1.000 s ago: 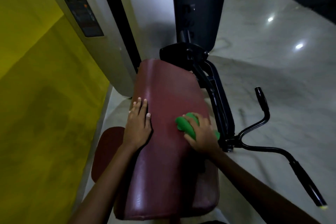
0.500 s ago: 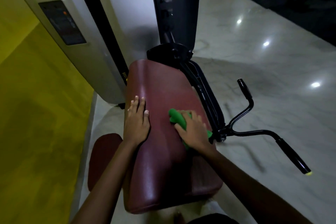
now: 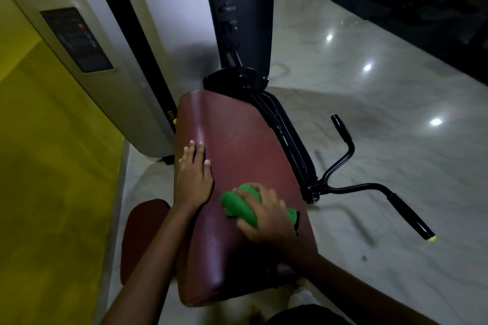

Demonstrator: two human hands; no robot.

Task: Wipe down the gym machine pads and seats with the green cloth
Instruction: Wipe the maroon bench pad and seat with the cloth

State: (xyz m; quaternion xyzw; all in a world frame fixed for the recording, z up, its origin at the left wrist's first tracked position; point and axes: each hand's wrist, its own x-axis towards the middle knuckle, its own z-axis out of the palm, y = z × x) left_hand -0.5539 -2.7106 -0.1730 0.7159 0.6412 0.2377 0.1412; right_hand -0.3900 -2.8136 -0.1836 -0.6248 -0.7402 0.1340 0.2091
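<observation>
A long maroon pad [image 3: 237, 145] of the gym machine runs away from me, sloping up toward a black frame. My left hand [image 3: 192, 177] rests flat on the pad's left edge, fingers straight. My right hand [image 3: 266, 215] grips a bunched green cloth [image 3: 237, 206] and presses it onto the pad's near-right part. A smaller maroon seat [image 3: 142, 235] sits lower, to the left, partly hidden by my left forearm.
A black handle bar [image 3: 369, 187] with a yellow tip sticks out to the right over the marble floor [image 3: 396, 140]. A beige weight-stack housing [image 3: 105, 60] and a yellow wall [image 3: 52, 192] close the left side. A black upright [image 3: 237, 8] stands behind the pad.
My right hand with the green cloth has slid toward me and a little left along the pad. My left hand stays on the left edge. The camera view has shifted.
</observation>
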